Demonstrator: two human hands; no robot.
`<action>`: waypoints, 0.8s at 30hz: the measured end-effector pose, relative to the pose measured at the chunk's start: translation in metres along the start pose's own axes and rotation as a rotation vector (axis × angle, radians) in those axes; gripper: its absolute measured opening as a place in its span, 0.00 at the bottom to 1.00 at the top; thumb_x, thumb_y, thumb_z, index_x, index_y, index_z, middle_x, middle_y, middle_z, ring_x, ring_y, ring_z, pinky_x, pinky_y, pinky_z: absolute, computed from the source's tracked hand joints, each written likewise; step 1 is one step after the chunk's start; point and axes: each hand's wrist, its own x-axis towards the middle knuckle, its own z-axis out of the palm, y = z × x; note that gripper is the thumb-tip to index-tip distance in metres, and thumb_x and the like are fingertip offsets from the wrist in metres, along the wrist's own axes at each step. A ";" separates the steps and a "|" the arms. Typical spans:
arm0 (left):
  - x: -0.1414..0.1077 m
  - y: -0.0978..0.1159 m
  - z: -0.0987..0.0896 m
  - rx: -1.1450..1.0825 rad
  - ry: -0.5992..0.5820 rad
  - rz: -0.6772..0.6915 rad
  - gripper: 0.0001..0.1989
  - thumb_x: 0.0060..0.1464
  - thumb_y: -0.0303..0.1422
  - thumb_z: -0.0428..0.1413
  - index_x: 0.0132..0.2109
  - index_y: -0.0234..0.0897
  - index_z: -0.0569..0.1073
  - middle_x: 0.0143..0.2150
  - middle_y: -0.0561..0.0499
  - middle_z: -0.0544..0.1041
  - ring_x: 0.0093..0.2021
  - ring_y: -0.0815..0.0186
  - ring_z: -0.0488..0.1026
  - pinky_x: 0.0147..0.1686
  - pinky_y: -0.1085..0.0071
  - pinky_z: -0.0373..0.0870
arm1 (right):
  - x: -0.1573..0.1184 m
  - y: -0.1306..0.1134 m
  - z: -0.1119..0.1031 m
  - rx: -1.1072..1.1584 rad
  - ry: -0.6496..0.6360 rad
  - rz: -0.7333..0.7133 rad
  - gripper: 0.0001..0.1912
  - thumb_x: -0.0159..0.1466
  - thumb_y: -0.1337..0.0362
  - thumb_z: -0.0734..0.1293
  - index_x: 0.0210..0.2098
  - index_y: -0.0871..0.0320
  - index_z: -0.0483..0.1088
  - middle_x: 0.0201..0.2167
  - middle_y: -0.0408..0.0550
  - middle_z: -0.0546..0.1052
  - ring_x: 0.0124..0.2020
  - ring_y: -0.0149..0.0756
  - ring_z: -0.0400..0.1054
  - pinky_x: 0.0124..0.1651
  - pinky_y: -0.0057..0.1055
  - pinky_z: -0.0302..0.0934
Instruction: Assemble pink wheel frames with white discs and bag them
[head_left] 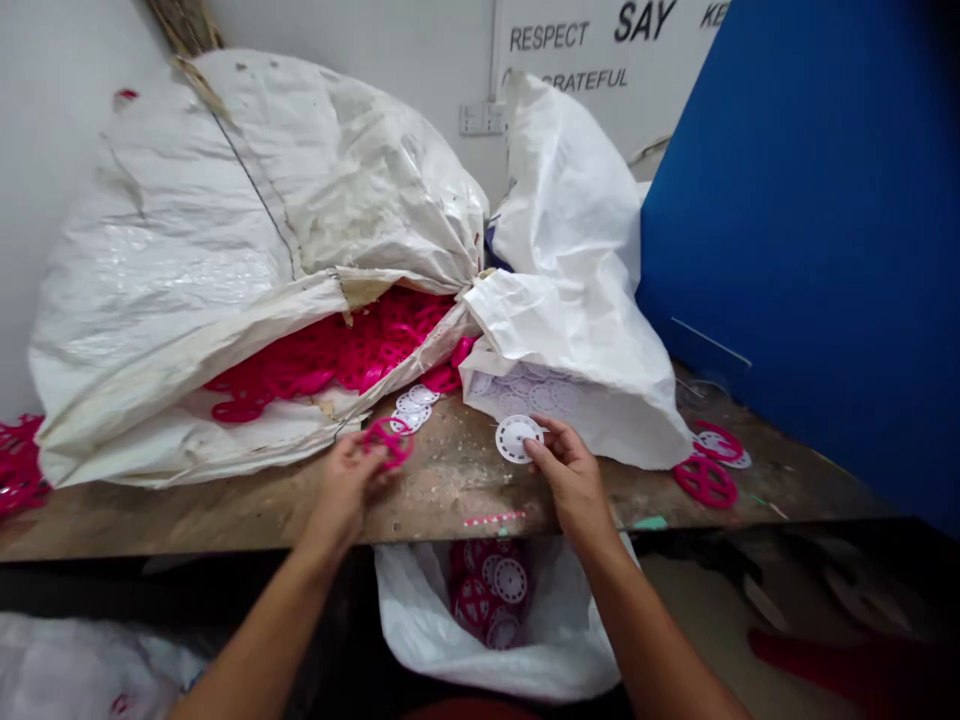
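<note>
Between the fingers of my left hand [351, 480] is a pink spoked plastic wheel [388, 443], held just above the table's front part. My right hand [568, 465] pinches a white slotted disc [517, 439] by its right edge, thumb on top. The two pieces are apart from each other. Behind my left hand a few loose white discs [414, 404] lie on the table. A large white sack [390, 190] gapes open at the left, full of pink wheels [337, 345]. Behind my right hand, a smaller white sack [577, 320] holds white discs [525, 388].
Below the table edge [450, 500] hangs an open white bag [555, 660] with joined pink and white pieces [491, 590] inside. More pink wheels [705, 480] lie at the right, near a blue panel [817, 250]. Another pink pile [19, 465] is at far left.
</note>
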 end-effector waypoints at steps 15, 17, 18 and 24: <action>-0.072 -0.035 0.070 0.096 -0.383 0.052 0.18 0.57 0.41 0.52 0.50 0.37 0.71 0.50 0.45 0.73 0.46 0.59 0.72 0.38 0.69 0.74 | -0.049 -0.001 0.003 -0.375 -0.328 -0.184 0.12 0.64 0.63 0.61 0.42 0.53 0.75 0.37 0.47 0.76 0.39 0.37 0.70 0.43 0.32 0.62; -0.073 -0.034 0.069 0.186 -0.361 0.141 0.16 0.58 0.40 0.52 0.49 0.36 0.73 0.48 0.46 0.74 0.47 0.60 0.71 0.43 0.68 0.71 | -0.049 -0.002 0.003 -0.344 -0.342 -0.144 0.11 0.64 0.63 0.62 0.41 0.55 0.74 0.36 0.46 0.76 0.37 0.35 0.69 0.40 0.30 0.61; -0.073 -0.033 0.069 0.205 -0.357 0.167 0.15 0.58 0.39 0.51 0.48 0.36 0.73 0.48 0.46 0.74 0.47 0.60 0.71 0.46 0.68 0.70 | -0.049 -0.001 0.004 -0.321 -0.337 -0.116 0.11 0.64 0.62 0.62 0.41 0.56 0.74 0.34 0.46 0.76 0.34 0.34 0.69 0.38 0.29 0.61; -0.081 -0.030 0.070 0.033 -0.450 -0.033 0.22 0.55 0.38 0.55 0.55 0.37 0.63 0.49 0.45 0.73 0.44 0.60 0.74 0.36 0.68 0.74 | -0.050 0.004 0.003 -0.057 -0.356 0.090 0.12 0.62 0.60 0.63 0.45 0.56 0.68 0.32 0.43 0.74 0.28 0.30 0.67 0.33 0.27 0.62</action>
